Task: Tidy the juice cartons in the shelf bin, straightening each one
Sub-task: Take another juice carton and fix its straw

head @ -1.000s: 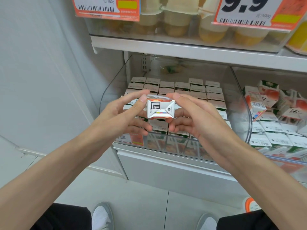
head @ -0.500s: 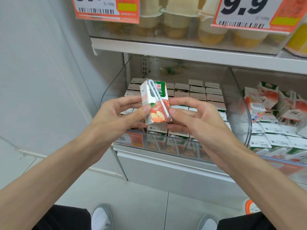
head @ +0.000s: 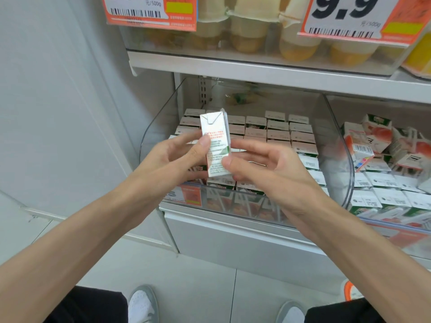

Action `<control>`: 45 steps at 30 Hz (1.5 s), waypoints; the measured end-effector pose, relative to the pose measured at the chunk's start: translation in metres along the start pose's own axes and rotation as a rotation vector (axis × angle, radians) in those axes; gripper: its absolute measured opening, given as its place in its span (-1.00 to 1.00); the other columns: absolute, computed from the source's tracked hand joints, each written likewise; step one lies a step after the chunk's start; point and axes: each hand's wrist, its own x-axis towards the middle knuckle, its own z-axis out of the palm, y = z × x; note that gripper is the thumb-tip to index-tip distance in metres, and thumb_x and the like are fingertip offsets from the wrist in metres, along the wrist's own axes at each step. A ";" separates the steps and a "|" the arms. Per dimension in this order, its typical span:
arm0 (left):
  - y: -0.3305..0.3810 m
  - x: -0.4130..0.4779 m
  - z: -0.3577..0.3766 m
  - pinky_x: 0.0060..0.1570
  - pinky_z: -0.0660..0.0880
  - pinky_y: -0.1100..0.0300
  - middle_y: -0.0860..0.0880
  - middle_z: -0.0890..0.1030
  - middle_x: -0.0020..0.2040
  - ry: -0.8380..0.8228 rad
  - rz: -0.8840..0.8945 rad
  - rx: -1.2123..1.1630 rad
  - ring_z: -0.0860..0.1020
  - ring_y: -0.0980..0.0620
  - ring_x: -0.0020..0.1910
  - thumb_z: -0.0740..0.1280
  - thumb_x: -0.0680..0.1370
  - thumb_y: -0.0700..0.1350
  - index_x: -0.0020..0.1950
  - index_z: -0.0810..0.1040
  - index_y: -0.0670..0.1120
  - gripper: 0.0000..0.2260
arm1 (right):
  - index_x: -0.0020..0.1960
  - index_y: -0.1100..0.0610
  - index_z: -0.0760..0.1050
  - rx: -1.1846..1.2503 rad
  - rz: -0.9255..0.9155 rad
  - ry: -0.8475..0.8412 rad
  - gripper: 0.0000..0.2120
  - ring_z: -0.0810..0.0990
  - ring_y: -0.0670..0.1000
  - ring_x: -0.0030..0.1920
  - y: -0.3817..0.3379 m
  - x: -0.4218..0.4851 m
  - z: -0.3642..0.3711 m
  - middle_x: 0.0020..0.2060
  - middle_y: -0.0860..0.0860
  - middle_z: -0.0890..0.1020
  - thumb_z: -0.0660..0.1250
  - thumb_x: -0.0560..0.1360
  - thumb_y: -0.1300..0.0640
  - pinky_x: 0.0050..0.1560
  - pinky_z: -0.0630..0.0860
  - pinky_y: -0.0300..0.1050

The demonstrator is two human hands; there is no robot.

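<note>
left hand and right hand both pinch one juice carton upright above the shelf bin, thumbs on its printed face, likely squaring it for the rows.

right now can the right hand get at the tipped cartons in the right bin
Probably not yet: the right hand and left hand both pinch a carton; otherwise the tipped cartons lie uncovered.
</note>
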 end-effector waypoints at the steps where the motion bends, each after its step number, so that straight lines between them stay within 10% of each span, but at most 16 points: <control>1: 0.001 0.000 0.001 0.20 0.66 0.11 0.03 0.75 0.21 -0.025 -0.019 -0.006 0.71 0.01 0.21 0.25 0.67 0.13 0.38 0.62 0.03 -0.64 | 0.34 -0.05 0.62 -0.001 0.004 -0.006 -0.55 0.76 -0.06 0.07 -0.001 0.000 0.000 0.04 -0.08 0.79 0.57 0.48 -0.05 0.30 0.62 0.00; 16: 0.002 -0.002 0.003 -0.04 0.72 0.10 -0.11 0.79 0.02 0.133 -0.089 -0.128 0.77 -0.15 0.01 0.45 0.55 0.04 0.31 0.47 -0.16 -0.57 | 0.15 -0.04 0.69 -0.090 -0.145 0.048 -0.78 0.68 -0.08 -0.08 0.004 0.004 0.005 0.01 0.04 0.70 0.56 0.53 0.13 -0.09 0.59 -0.27; 21: 0.000 0.000 0.005 -0.03 0.73 0.05 -0.09 0.79 0.03 0.131 -0.066 -0.082 0.77 -0.14 -0.04 0.47 0.46 0.07 0.29 0.48 -0.18 -0.49 | 0.10 -0.04 0.68 -0.156 -0.198 0.074 -0.68 0.68 0.01 -0.10 0.006 0.003 0.007 -0.09 0.01 0.72 0.67 0.39 0.04 0.00 0.64 -0.02; 27: -0.002 0.002 -0.003 -0.16 0.70 0.15 -0.05 0.78 0.08 0.139 -0.012 -0.006 0.75 -0.08 -0.01 0.46 0.53 -0.04 0.27 0.56 -0.11 -0.65 | 0.13 -0.05 0.69 -0.093 -0.162 0.144 -0.74 0.74 -0.12 -0.08 0.005 0.008 -0.001 -0.10 -0.04 0.77 0.60 0.47 0.13 0.04 0.67 -0.20; 45: -0.001 0.004 -0.001 -0.18 0.44 0.13 -0.06 0.79 -0.02 0.179 -0.151 0.034 0.65 0.07 -0.22 0.30 0.49 0.40 0.23 0.69 -0.12 -0.36 | 0.09 0.13 0.73 0.041 -0.001 0.061 -0.71 0.72 -0.04 -0.20 -0.005 0.000 0.005 -0.11 0.06 0.79 0.38 0.63 -0.08 -0.09 0.63 -0.20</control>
